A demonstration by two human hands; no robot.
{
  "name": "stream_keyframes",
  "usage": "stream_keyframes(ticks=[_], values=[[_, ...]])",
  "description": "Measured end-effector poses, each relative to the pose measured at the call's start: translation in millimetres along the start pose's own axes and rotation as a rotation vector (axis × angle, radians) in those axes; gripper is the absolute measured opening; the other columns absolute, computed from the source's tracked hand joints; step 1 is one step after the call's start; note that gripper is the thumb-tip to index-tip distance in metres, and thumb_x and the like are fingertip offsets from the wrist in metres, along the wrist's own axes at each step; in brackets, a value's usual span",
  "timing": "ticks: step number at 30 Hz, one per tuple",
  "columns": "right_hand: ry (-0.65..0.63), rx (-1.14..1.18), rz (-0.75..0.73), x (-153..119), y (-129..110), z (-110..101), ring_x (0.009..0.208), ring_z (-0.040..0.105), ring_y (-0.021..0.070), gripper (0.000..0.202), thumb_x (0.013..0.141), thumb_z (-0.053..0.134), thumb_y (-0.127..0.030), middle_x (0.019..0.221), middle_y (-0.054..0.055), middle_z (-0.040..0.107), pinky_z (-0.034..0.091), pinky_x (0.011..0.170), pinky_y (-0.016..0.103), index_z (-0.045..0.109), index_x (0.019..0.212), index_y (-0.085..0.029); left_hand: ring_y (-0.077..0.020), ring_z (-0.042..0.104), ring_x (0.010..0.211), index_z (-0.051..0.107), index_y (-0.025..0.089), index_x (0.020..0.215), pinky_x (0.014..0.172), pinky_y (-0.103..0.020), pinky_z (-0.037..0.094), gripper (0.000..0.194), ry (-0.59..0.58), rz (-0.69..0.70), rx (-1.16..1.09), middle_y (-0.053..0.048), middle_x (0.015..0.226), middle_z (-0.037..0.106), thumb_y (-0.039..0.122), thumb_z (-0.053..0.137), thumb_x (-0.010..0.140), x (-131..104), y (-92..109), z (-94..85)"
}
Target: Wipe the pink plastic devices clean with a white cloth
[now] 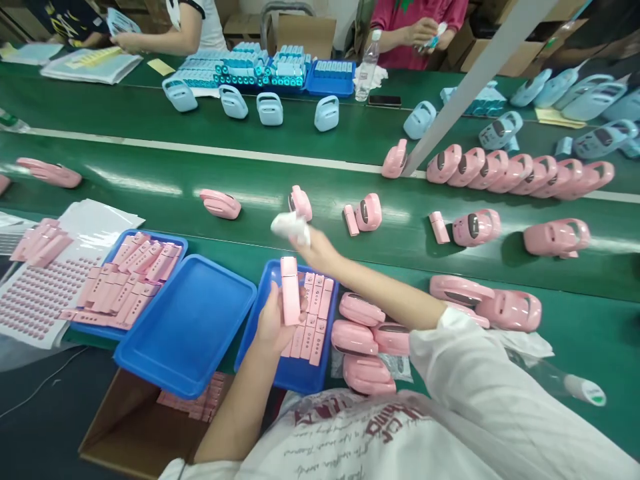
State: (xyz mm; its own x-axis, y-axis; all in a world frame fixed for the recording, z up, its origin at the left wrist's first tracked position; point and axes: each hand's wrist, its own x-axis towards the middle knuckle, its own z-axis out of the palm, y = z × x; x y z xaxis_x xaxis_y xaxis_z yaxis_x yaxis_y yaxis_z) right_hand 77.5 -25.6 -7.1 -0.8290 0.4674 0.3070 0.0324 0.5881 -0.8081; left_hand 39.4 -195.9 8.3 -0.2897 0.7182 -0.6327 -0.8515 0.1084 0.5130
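Note:
My left hand is closed around a pink stick-shaped part, held upright above a blue tray. In that tray lie several pink sticks in rows. My right hand reaches over the tray toward the belt, its fingers closed on a white cloth. Just behind the cloth stands a pink rounded housing, partly covered by it. Right of it, a small pink piece lies beside another pink housing.
An empty blue tray overlaps a tray of pink sticks at left. Pink housings are stacked near my right forearm. A slanted grey post crosses the belt. People work across the line, near blue housings. A bottle lies at right.

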Motion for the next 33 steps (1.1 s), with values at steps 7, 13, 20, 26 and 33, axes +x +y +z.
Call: stream_keyframes(ticks=[7,13,20,26,33], values=[[-0.262,-0.048,-0.549,-150.7,-55.0,-10.8,0.126,0.053,0.0151,0.037,0.093,0.039,-0.027,0.124,0.004,0.066,0.028,0.117,0.033,0.063,0.121,-0.024,-0.0183,0.064,0.057,0.065,0.012,0.095,0.051,-0.028,0.054,0.069,-0.042,-0.185,-0.113,-0.007,0.065,0.064,0.073,0.035,0.084,-25.1,-30.6,15.6],[0.269,0.279,0.015,-175.0,-57.7,-36.0,0.126,0.053,0.0242,0.053,0.092,0.037,-0.057,0.123,0.011,0.065,0.038,0.111,0.043,0.063,0.118,-0.019,-0.0061,0.038,0.034,0.062,0.013,0.079,0.025,-0.015,0.027,0.043,-0.448,-0.243,0.035,0.000,0.055,0.053,0.055,0.067,0.075,-40.7,-73.6,28.0],[0.626,0.838,0.483,-208.8,-72.1,-23.7,0.079,0.068,0.0197,0.062,0.075,0.056,-0.070,0.091,0.006,0.071,0.056,0.080,0.035,0.068,0.107,-0.019,-0.0086,0.051,0.049,0.063,0.015,0.103,0.041,-0.017,0.043,0.039,-0.353,-0.215,0.067,-0.001,0.066,0.056,0.050,0.053,0.088,-58.3,-91.4,59.7],[0.280,0.295,0.067,-223.6,-74.0,-26.6,0.111,0.059,0.0262,0.046,0.090,0.042,-0.046,0.111,0.013,0.068,0.037,0.107,0.049,0.063,0.119,-0.017,-0.0083,0.049,0.043,0.063,0.014,0.089,0.039,-0.018,0.040,0.042,-0.127,-0.201,0.159,-0.001,0.062,0.058,0.051,0.044,0.092,-37.9,-100.9,56.3],[-0.064,0.190,0.105,-245.7,-46.8,-34.7,0.081,0.067,0.0204,0.034,0.090,0.038,-0.027,0.090,0.010,0.072,0.054,0.075,0.033,0.067,0.105,-0.017,-0.0154,0.063,0.074,0.060,0.010,0.104,0.066,-0.031,0.054,0.028,0.161,-0.119,0.347,-0.008,0.091,0.064,0.034,0.054,0.091,69.7,-51.7,29.8]])
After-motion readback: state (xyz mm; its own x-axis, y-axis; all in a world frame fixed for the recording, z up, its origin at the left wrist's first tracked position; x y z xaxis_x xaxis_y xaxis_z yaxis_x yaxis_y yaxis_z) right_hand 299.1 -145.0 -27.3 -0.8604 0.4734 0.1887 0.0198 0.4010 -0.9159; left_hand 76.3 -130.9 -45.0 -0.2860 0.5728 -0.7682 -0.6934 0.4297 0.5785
